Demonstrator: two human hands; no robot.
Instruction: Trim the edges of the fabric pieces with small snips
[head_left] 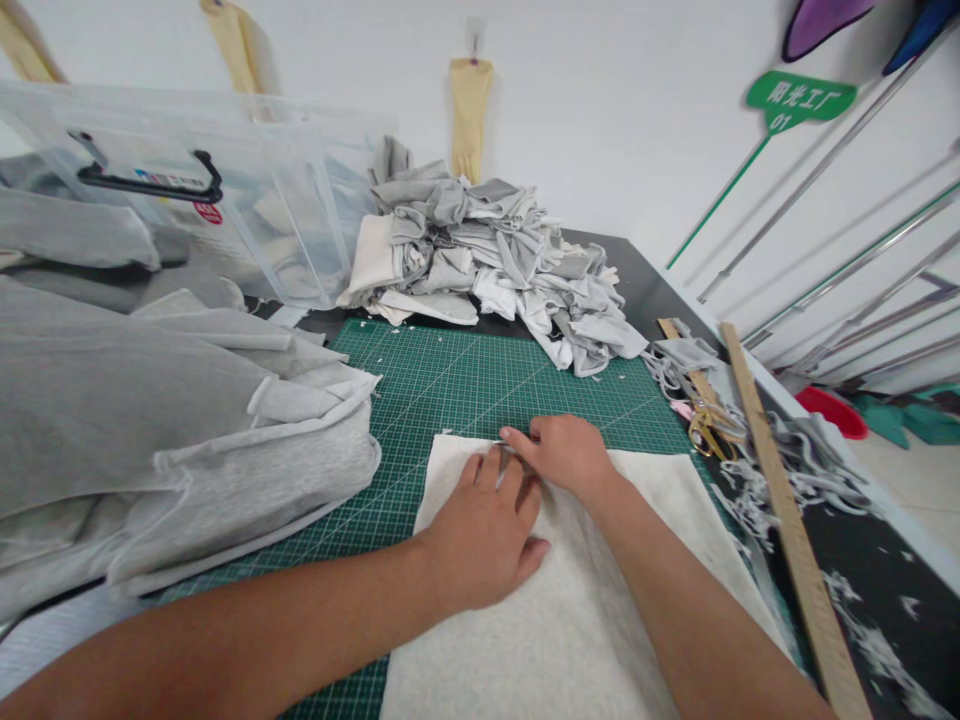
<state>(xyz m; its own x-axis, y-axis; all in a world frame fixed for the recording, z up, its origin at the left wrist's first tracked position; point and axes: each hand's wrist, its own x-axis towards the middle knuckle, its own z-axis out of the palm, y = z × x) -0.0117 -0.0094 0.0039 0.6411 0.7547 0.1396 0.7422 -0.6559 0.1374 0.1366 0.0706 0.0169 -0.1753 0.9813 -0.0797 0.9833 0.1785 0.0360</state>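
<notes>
1. Well to the left of the left grip, a large pile of grey cloth (pixel 187 440) overlaps the green cutting mat (pixel 480 375).
2. Behind that pile, a clear plastic box (pixel 285 230) with a black handle has cloth inside.
3. The left grip (pixel 480 535) lies palm down with fingers slightly spread, pressing on the cream cloth (pixel 517 650).
4. The cream cloth lies beneath both grips, its far edge near the fingertips.
5. Beyond both grips sits a heap of grey and white pieces (pixel 495 250).
6. The right grip (pixel 568 450) is narrow, curled at that edge; whether it pinches cloth, I cannot tell.
7. Right of it, gold-handled scissors (pixel 703 436) rest among scraps.
8. Farther right, a wooden ruler (pixel 780 520) lies along the black surface (pixel 862 560).
</notes>
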